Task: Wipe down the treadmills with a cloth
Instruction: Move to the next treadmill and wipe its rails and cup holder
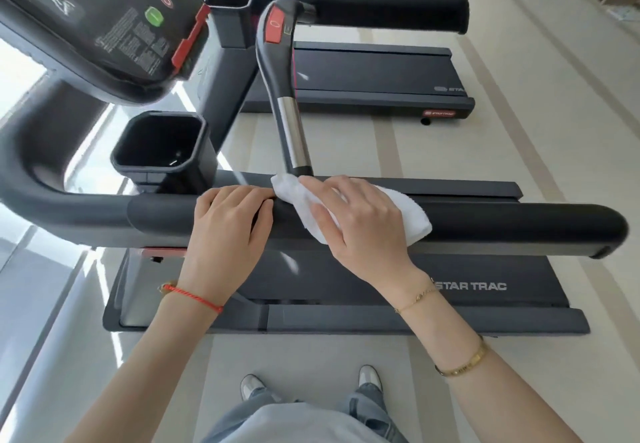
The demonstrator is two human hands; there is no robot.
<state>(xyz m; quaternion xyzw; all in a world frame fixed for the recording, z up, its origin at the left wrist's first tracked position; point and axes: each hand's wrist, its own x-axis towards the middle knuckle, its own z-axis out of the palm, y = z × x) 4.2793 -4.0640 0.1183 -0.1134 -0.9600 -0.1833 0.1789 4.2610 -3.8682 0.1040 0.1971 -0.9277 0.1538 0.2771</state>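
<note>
I stand beside a black treadmill whose padded side handrail [502,222] runs across the middle of the view. A white cloth [410,212] lies draped over that rail. My right hand [360,220] presses flat on the cloth, fingers spread over it. Just left of the cloth, my left hand [227,226] curls over the same rail and grips it. Below the rail lies the belt deck [467,286] marked STAR TRAC. The console [104,23] hangs at the upper left.
A black cup holder [159,146] sits left of a centre grip bar [287,110] with a red button. A second treadmill [374,75] stands behind, with more gym machines beyond. Pale floor lies around my shoes [252,385].
</note>
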